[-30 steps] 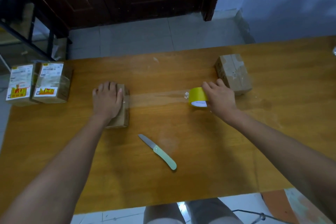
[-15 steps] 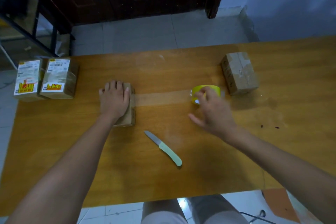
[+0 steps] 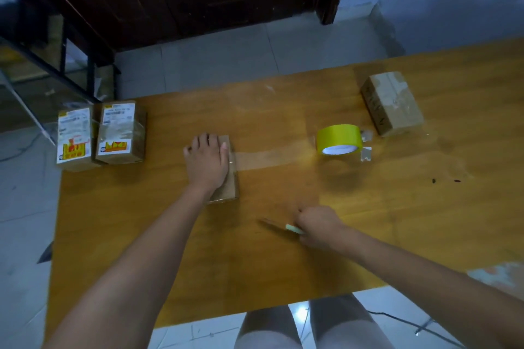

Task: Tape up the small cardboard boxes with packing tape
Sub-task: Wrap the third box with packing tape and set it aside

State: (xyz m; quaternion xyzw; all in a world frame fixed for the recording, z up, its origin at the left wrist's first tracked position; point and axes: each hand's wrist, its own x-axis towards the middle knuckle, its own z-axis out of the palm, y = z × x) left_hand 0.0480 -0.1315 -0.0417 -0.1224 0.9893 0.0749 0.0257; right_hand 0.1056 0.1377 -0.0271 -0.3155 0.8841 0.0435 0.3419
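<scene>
My left hand lies flat on a small cardboard box in the middle of the wooden table. A clear strip of packing tape runs from that box rightward to the yellow tape roll, which stands alone on the table. My right hand is nearer the front edge, fingers curled around the pale green handle of a knife whose blade points left. The knife is blurred.
Two labelled boxes sit side by side at the table's left edge. Another taped box lies at the back right, beyond the roll. A dark door and tiled floor lie behind the table. My knees show below the front edge.
My right hand let go of the tape roll, moved toward me and closed on the knife handle. The roll stays on the table. My left hand kept pressing the box.
</scene>
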